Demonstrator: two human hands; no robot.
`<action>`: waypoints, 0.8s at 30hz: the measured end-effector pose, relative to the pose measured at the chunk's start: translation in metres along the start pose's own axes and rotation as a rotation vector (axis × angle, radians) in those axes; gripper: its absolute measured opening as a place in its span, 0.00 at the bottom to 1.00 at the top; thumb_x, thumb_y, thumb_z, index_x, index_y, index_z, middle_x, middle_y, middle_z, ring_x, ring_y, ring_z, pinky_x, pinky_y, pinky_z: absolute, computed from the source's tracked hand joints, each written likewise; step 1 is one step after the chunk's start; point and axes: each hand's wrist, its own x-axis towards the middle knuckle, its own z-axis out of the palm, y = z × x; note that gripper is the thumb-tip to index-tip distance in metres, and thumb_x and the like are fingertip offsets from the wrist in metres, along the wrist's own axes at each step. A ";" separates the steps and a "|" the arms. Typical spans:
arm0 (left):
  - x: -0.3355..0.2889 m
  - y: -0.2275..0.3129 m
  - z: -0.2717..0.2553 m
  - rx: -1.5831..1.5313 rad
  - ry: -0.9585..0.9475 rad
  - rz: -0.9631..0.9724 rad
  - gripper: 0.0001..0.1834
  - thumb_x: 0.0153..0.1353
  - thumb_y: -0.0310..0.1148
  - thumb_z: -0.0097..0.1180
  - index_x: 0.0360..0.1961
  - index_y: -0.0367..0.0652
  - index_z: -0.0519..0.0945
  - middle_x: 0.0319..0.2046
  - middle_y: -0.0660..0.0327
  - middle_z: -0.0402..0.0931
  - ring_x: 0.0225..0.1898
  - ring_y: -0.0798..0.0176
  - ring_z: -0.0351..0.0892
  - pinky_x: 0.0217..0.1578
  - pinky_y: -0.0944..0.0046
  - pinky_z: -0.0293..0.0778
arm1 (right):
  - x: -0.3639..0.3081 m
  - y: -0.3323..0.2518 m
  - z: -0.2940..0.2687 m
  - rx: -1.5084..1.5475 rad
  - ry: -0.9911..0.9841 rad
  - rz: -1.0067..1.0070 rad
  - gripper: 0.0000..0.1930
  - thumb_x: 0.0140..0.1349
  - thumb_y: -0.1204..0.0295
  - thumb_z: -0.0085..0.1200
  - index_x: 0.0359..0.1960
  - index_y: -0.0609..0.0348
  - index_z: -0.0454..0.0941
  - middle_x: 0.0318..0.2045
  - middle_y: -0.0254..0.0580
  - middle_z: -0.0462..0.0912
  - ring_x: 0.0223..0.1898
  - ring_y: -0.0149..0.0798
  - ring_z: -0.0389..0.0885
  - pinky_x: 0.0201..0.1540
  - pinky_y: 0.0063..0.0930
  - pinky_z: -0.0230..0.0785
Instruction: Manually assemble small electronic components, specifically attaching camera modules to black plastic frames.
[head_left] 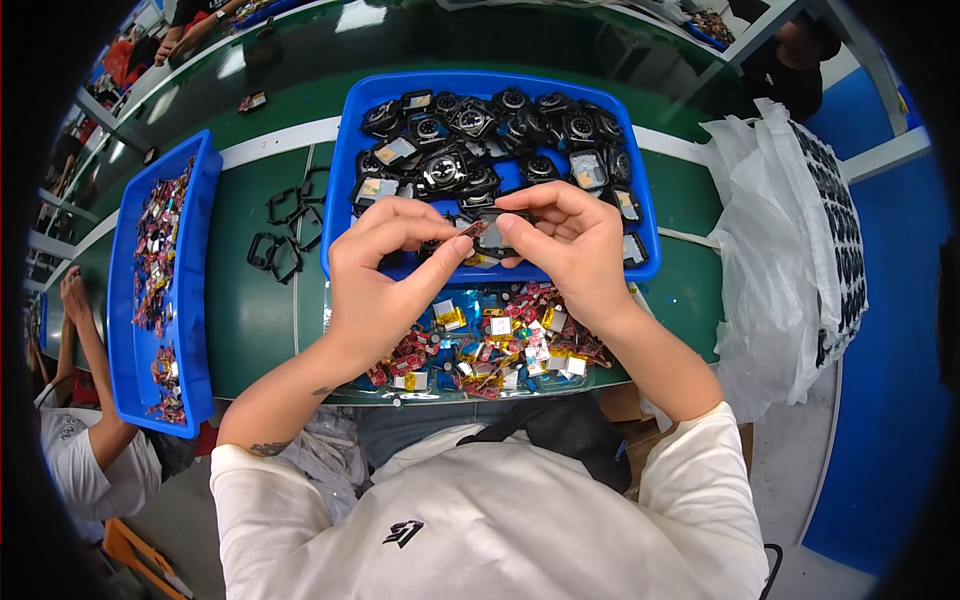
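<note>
Both my hands meet over the near edge of a large blue tray [648, 225] heaped with black watch-like parts [441, 171]. Between the thumb and index finger of my left hand [385, 265] is a small reddish circuit board [474, 229]. My right hand [570, 245] pinches a flat grey-faced piece in a dark case [492, 238] right beside the board. Whether the two pieces are joined I cannot tell. Below my hands, at the table's front edge, lies a pile of red circuit boards with silver and yellow battery pouches [510, 335].
Left on the green table lie several empty black frames [285, 225]. A narrower blue tray [203, 290] beyond them holds small red boards. A stack of plastic-wrapped sheets with black parts [800, 240] stands at the right. Co-workers are at the left and far side.
</note>
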 end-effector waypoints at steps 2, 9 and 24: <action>0.000 0.002 -0.005 -0.043 -0.131 -0.149 0.05 0.50 0.24 0.64 0.29 0.36 0.82 0.32 0.58 0.80 0.34 0.68 0.77 0.34 0.71 0.71 | -0.001 -0.001 0.002 -0.005 0.008 0.000 0.08 0.54 0.80 0.57 0.37 0.68 0.77 0.31 0.42 0.81 0.31 0.25 0.79 0.30 0.17 0.75; -0.002 0.002 -0.001 -0.654 -0.209 -0.488 0.07 0.55 0.24 0.60 0.34 0.32 0.79 0.32 0.57 0.80 0.33 0.72 0.78 0.36 0.74 0.74 | -0.006 0.012 0.001 -0.162 0.041 -0.192 0.07 0.54 0.81 0.57 0.35 0.65 0.78 0.33 0.39 0.81 0.33 0.26 0.80 0.32 0.16 0.75; 0.004 -0.004 0.004 -0.305 -0.143 -0.259 0.09 0.51 0.29 0.65 0.30 0.36 0.80 0.24 0.68 0.76 0.22 0.79 0.64 0.23 0.77 0.62 | -0.006 0.007 0.000 -0.012 -0.058 -0.197 0.06 0.58 0.81 0.54 0.37 0.67 0.76 0.39 0.46 0.81 0.40 0.31 0.81 0.44 0.21 0.75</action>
